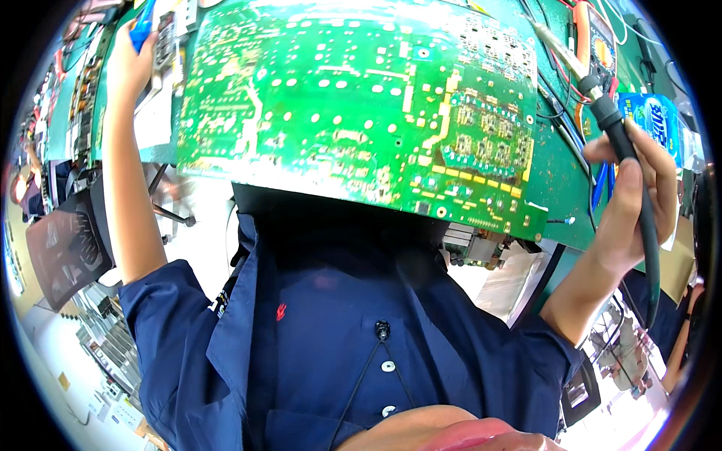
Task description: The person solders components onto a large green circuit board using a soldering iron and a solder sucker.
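A large green printed circuit board [316,113] spans the middle, its near edge above my dark shirt. At the upper left, my left hand [134,62] is closed on a small blue tool [142,28], beside a narrow board with components. My right hand [632,192] grips a soldering iron [609,105] right of the circuit board, its tip pointing up-left toward the board's top right corner. The iron's dark cord hangs down below my hand.
A multimeter [599,41], cables, long hand tools and a blue package [653,128] lie on the green bench [564,214] at the right. A mesh chair [64,248] stands at the left. Parts of other people show at both edges.
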`<state>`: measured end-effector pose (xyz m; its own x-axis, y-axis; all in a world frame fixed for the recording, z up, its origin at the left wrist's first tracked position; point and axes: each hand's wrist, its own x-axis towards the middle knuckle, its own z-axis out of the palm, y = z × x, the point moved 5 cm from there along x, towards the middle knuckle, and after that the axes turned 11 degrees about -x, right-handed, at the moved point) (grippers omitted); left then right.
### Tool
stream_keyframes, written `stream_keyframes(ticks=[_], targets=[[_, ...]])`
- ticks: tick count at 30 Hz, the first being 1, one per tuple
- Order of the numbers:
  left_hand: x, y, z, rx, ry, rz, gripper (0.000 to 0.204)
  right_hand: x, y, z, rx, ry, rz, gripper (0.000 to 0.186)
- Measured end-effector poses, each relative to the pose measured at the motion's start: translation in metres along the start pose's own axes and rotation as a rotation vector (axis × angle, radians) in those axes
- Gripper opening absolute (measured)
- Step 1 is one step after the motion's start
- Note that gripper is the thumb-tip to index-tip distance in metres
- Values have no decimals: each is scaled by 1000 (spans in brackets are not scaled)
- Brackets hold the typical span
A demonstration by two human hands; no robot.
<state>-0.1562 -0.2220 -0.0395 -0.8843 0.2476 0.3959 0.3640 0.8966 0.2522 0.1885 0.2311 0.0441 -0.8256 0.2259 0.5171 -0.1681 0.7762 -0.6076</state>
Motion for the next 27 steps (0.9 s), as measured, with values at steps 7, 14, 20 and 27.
stream_keyframes(ticks=[7, 14, 20, 27], targets=[[-8, 16, 2, 169, 262, -75, 63, 0, 7, 8, -126, -3, 21, 34], [-2, -25, 4, -24, 350, -120, 52, -2, 19, 10, -254, 53, 92, 48], [-1, -47, 5, -19, 292, -115, 35, -8, 28, 0, -25, -65, 54, 45], [-2, -49, 4, -24, 253, -76, 29, -2, 27, 12, 135, -255, -105, 39]])
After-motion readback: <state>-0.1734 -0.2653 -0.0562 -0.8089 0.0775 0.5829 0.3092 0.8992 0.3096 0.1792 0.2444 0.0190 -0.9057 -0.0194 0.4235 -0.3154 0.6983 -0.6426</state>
